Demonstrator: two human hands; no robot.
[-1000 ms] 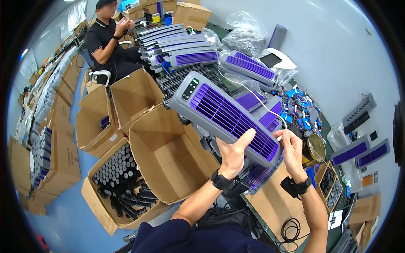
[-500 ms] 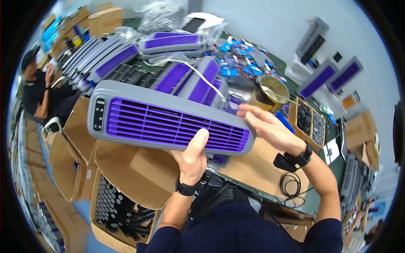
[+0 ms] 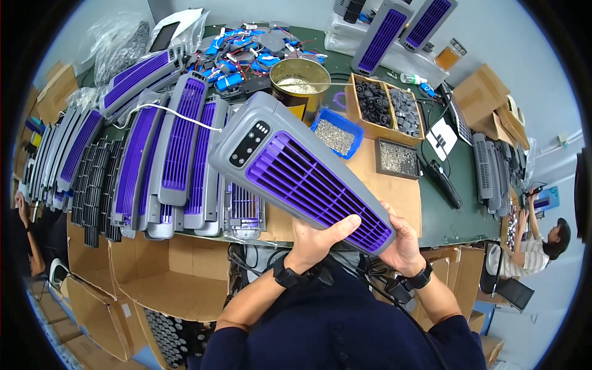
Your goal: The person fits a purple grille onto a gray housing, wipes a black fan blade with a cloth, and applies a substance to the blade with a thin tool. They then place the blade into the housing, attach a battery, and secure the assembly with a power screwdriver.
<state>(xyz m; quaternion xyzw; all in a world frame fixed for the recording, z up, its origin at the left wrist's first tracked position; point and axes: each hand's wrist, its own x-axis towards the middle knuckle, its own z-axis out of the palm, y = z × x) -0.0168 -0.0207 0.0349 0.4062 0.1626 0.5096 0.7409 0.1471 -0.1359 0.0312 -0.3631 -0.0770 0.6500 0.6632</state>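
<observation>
I hold a grey tower fan (image 3: pixel 262 102) with a purple slatted grille and a dark button panel, slanting down to the right over the table. My left hand (image 3: pixel 311 246) is wrapped round its near long side, thumb on the grille. My right hand (image 3: pixel 402 246) grips its lower right end; part of its fingers is hidden behind the housing. Left of it, similar purple-grilled fans (image 3: pixel 185 135) lie side by side on the table. A white cable (image 3: pixel 169 110) crosses them and reaches the edge of the held fan; whether it joins it I cannot tell.
Beyond lie a metal can (image 3: pixel 301 77), a blue tray of screws (image 3: pixel 338 134), a divided wooden box (image 3: pixel 385 111) of dark parts and a pile of blue-wrapped parts with wires (image 3: pixel 246 52). An electric screwdriver (image 3: pixel 443 185) rests at right. Open cartons (image 3: pixel 172 265) stand below left. Other people sit at both sides.
The fan has turned from nearly level to a steep slant, its right end coming nearer me. My right hand, loosely open by that end before, now grips it. The view has swung right.
</observation>
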